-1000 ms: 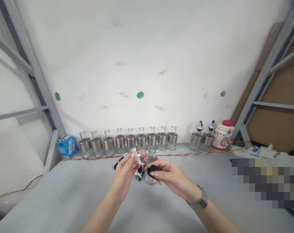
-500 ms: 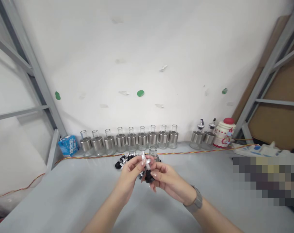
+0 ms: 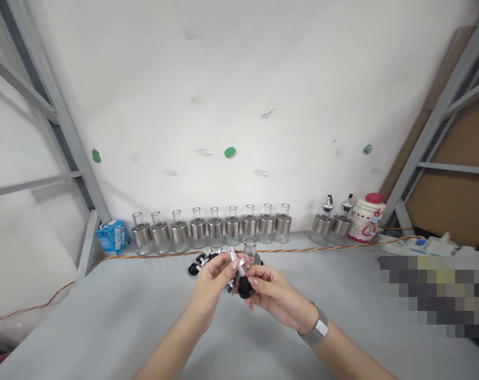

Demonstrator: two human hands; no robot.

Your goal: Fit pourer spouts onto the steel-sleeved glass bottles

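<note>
Between my two hands is a pour spout (image 3: 245,286) with a silver tube and a black ribbed stopper, its black end tilted down toward me. The fingers of my left hand (image 3: 216,279) close on the silver end. My right hand (image 3: 273,290), with a grey band on the wrist, grips near the black stopper. Just behind the fingers stands an open glass bottle (image 3: 250,246), partly covered by them. More black-and-silver spouts (image 3: 203,258) lie in a heap behind my left hand, some hidden by it.
Several glass bottles with metal sleeves (image 3: 214,228) line the wall. Farther right, two bottles with spouts fitted (image 3: 322,224) stand beside a white jar with a red lid (image 3: 364,219). A blue carton (image 3: 113,237) is at the left. A twisted red-yellow cable (image 3: 303,250) crosses the table.
The black stopper end has turned slightly and shifted a little right and toward me. Both hands keep their hold; my right wrist has rolled slightly.
</note>
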